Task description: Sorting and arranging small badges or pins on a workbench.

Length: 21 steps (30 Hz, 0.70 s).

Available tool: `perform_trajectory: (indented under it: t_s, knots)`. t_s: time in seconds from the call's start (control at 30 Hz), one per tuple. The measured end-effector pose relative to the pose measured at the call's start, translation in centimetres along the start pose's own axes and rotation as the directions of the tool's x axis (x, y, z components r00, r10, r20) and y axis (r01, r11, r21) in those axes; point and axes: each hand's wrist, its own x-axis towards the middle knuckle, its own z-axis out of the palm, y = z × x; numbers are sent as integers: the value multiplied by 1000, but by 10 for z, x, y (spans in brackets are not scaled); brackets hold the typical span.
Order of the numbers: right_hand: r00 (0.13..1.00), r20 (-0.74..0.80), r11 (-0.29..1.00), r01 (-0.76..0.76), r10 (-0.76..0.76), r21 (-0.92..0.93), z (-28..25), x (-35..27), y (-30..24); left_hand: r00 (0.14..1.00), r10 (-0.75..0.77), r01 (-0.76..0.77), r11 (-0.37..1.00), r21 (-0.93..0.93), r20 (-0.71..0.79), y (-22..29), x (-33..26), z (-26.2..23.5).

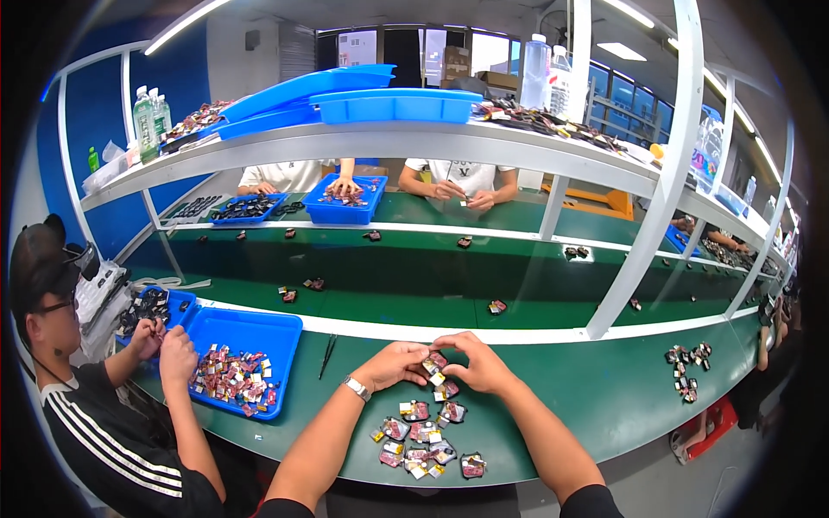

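My left hand (393, 363) and my right hand (477, 361) meet over the green bench, both pinching one small dark-red component (434, 363) with a yellow-white tag. A silver watch sits on my left wrist. Just below my hands lies a loose pile of several similar small components (423, 436), spread toward the bench's front edge. Black tweezers (328, 354) lie on the bench to the left of my left hand.
A blue tray (285, 332) with several components stands at left, where a person in a black striped top (112, 432) works. A green conveyor (406, 281) carries scattered parts. Two people work across it beside another blue tray (344, 211). White shelf posts (643, 233) rise at right; a small parts pile (688, 369) lies there.
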Motion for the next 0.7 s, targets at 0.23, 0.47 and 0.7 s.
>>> perform_trajectory:
  t_s: [0.23,0.47,0.7]
  knots:
    - [956,-275,988,69,-106,-140,14,-6,4,987,133,-146,976,-161,-93,-2,8,17]
    - [897,-355,906,103,-263,-411,25,-1,9,969,157,-202,949,-242,-192,-6,9,16]
    - [928,-311,949,113,-207,-293,19,-3,13,971,168,-200,961,-192,-170,-12,13,17]
